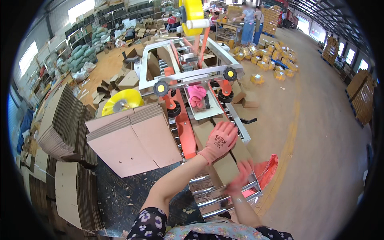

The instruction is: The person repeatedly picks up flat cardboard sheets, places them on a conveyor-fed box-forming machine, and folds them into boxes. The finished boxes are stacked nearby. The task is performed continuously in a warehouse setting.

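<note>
My left hand point(221, 141), in a pink glove, lies with outstretched fingers on top of a brown cardboard box point(224, 169) on the roller conveyor. Motion smears my right hand point(241, 175), also gloved in pink, beside the box's near right side; its fingers cannot be made out. Just beyond the hands stands a carton taping machine point(192, 78) with a grey frame, orange guides and black wheels. A yellow tape reel point(193, 15) rises above it. The conveyor's bare metal rollers point(224, 198) show between the box and my body.
Flattened cartons point(134, 140) lean at the left of the machine, near a yellow reel point(122, 102). More carton stacks point(68, 192) stand farther left. A pink cloth point(196, 95) lies in a white tray. A red bag point(267, 170) hangs at right. Taped boxes point(266, 56) cover floor beyond; people stand behind.
</note>
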